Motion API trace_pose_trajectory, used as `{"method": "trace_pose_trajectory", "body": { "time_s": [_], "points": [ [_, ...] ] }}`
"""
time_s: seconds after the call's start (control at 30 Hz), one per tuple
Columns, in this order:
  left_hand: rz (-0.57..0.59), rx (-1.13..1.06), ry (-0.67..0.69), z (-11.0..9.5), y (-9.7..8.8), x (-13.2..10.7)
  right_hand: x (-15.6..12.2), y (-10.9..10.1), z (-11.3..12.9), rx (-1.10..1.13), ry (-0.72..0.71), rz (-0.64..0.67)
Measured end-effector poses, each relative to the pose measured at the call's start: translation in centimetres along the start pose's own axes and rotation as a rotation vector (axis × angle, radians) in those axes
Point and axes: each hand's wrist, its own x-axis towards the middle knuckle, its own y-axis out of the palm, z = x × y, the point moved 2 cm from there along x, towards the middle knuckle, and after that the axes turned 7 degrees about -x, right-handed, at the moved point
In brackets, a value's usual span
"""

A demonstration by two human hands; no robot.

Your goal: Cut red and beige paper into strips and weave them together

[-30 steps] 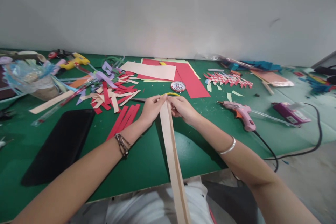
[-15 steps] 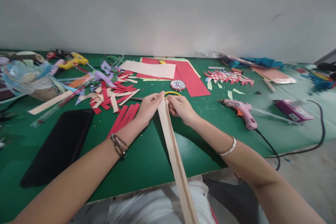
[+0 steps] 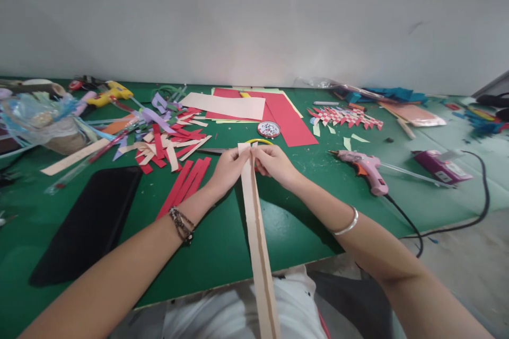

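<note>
A long pale peach paper strip runs from between my hands down over the table's front edge to my lap. A lengthwise fold or gap shows as a darker line along it. My left hand pinches its left side near the top end, thumb on top. My right hand pinches the right side at the same height, the two thumbs almost touching. Just behind the hands lie scissors with a yellow handle, partly hidden by them. Left of my left hand are several red paper strips.
A black flat case lies at left, below a heap of cut paper strips. Red sheets and a round pin case lie beyond my hands. At right are a pink glue gun, its cord and a purple box.
The strip's top end now sticks up beyond my thumbs, and my fingers grip slightly lower on it. Its lower end has swung to the left.
</note>
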Motion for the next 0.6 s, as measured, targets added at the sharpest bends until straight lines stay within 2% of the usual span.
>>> {"method": "trace_pose_trajectory", "body": {
  "time_s": [0.17,0.3,0.4,0.5,0.6],
  "points": [
    [-0.066,-0.083,-0.03,-0.13,-0.33,-0.14,-0.06,0.43,-0.48,0.05,0.076,0.021],
    [-0.139,-0.155,-0.064,-0.56,-0.96,-0.11,-0.02,0.61,-0.78,0.089,0.07,0.009],
    [-0.02,-0.12,-0.087,-0.79,-0.96,-0.1,0.04,0.46,-0.71,0.139,0.07,-0.055],
    [0.094,-0.066,-0.037,-0.74,-0.66,-0.14,0.11,0.3,-0.49,0.182,0.049,-0.109],
    [0.078,-0.022,-0.004,-0.32,-0.56,-0.09,0.11,0.38,-0.29,0.183,0.03,-0.077]
  ]
}}
